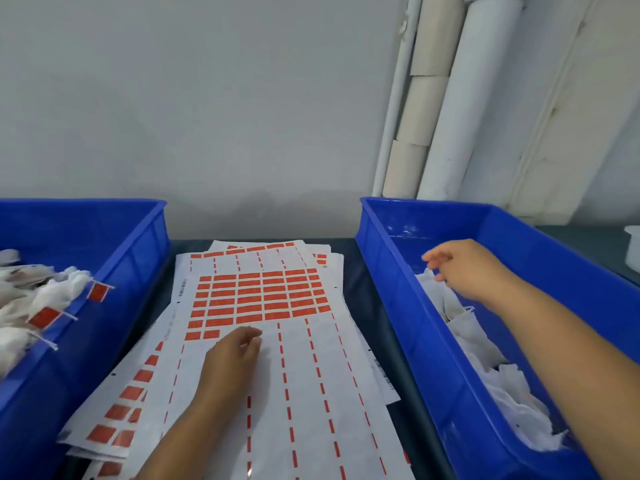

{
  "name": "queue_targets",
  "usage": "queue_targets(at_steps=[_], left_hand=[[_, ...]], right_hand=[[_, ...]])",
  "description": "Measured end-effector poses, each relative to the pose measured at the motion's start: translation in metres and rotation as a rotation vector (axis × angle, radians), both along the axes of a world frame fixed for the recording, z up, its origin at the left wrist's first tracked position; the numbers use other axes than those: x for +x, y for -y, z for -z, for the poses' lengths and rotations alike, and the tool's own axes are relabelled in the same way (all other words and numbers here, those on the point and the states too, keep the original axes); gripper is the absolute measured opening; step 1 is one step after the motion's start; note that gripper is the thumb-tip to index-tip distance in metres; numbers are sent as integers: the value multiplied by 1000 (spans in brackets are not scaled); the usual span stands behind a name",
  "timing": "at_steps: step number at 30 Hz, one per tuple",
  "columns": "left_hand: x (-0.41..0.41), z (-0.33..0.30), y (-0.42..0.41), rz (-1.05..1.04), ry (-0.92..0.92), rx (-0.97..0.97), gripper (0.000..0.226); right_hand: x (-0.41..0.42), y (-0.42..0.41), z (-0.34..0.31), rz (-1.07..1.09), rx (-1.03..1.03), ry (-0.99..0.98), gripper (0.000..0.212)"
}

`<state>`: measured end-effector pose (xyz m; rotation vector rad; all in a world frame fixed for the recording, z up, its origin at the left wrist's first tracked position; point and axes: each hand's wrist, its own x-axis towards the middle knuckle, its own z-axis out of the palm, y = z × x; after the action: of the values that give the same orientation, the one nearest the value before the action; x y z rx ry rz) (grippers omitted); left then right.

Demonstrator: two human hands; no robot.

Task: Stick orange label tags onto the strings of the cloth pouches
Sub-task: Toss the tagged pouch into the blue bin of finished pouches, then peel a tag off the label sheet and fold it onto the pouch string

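Head view shows the person's right hand reaching into the blue bin on the right, fingers loosely spread and hovering just above the heap of white pouches; it grips nothing yet, and the fingertips are too blurred to say whether they brush the cloth. Meanwhile the left hand rests on the top label sheet in the middle of the table, fingers curled with thumb and forefinger close together just below the block of orange labels; whether a label is pinched between them I cannot tell. Finished pouches with orange tags on their strings lie in the blue bin on the left. To my eye the step in hand is fetching the next pouch while readying a label. Done well, that would mean lifting one pouch only, from the top of the heap and by its string end if it can be found, so the string hangs free, and peeling the nearest label by a corner without creasing it or sticking it to the fingers.
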<state>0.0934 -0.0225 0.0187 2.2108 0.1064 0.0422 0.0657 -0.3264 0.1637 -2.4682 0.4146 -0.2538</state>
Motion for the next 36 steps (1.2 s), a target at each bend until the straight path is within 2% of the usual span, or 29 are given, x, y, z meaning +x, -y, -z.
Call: queue_targets(at_steps=[2, 5, 7, 9, 11, 14, 19, 23, 27, 30, 33, 36], left_hand=[[-2, 6, 0, -38, 22, -41, 12], [0, 10, -4, -75, 16, -93, 22], [1, 11, -7, -83, 3, -137, 25], [2, 12, -8, -82, -5, -159, 26], [1, 13, -7, -75, -7, -160, 25], [0, 15, -5, -63, -7, -153, 24], [-2, 14, -5, -54, -2, -158, 24], [-4, 14, -4, -52, -1, -165, 23], [-7, 11, -4, -73, 28, -219, 21], [-11, 4, -4, -78, 55, -271, 17], [-15, -5, -7, -50, 110, -328, 14], [-19, -17, -13, -58, 169, -501, 39]], right_hand=[[6, 27, 14, 3, -114, -147, 41], [8, 46, 37, -121, -197, -379, 60], [9, 46, 46, -211, -167, -443, 54], [11, 41, 54, -254, -159, -403, 28], [13, 38, 59, -245, -219, -355, 18], [12, 41, 58, -193, -249, -277, 24], [5, 46, 34, -47, -126, -59, 14], [3, 27, -1, -39, -226, 147, 12], [7, -17, -35, -111, -171, 319, 11], [13, -65, -45, -195, -178, 360, 9], [19, -115, -37, -313, -160, 289, 9], [25, -157, -12, -429, -136, 183, 11]])
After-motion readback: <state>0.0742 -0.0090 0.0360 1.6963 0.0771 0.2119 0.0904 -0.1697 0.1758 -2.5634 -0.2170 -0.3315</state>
